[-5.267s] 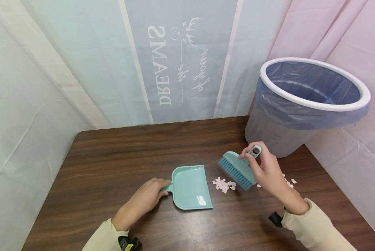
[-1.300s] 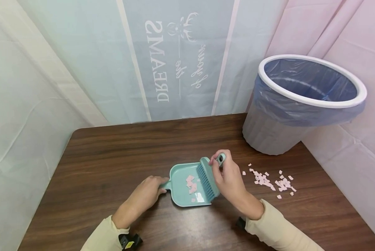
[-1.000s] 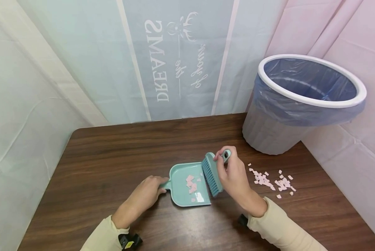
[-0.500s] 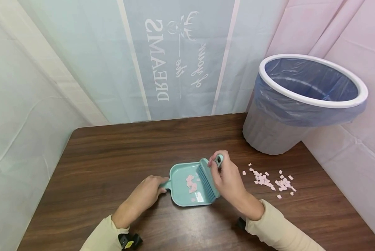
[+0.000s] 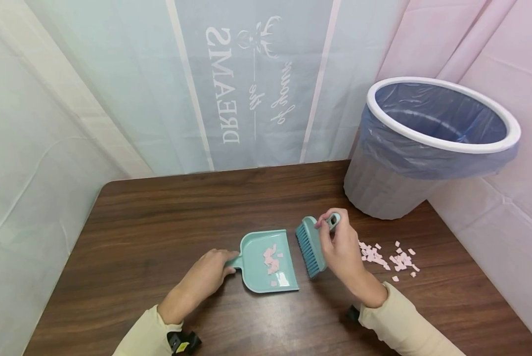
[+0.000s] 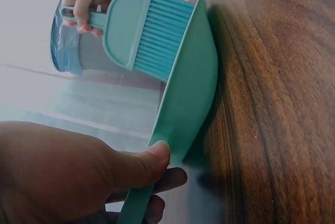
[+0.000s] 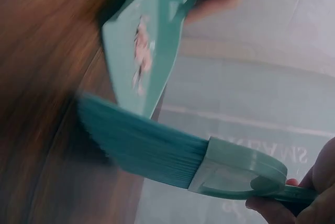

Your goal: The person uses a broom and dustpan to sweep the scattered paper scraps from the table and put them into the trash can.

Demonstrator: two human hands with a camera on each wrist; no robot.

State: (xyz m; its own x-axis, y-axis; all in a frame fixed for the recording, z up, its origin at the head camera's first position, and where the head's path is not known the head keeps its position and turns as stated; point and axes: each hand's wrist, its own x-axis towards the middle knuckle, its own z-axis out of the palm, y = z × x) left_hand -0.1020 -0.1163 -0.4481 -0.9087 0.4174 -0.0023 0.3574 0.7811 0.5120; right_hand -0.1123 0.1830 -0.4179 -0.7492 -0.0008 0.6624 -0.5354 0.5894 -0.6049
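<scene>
A teal dustpan (image 5: 259,274) lies on the table with its wide lip facing right. My left hand (image 5: 205,277) holds its short handle, thumb on top in the left wrist view. Pink paper scraps (image 5: 271,261) lie inside the pan. Just right of the lip, my right hand (image 5: 340,247) grips the handle of a teal hand brush (image 5: 311,247). The bristles (image 7: 141,140) point down and left, apart from the pan in the head view. Behind the right hand lie two loose clusters of pink paper scraps (image 5: 401,261) on the table.
A grey waste bin (image 5: 379,188) with a white rim and blue liner stands at the table's back right corner. Printed curtains (image 5: 257,89) hang behind the dark wooden table (image 5: 181,212), with pale sheeting on both sides.
The brush swept over the dustpan's lip, drew back right, went over it again, and is now right of it once more. Scraps formerly before the lip now lie in the pan, which stays put.
</scene>
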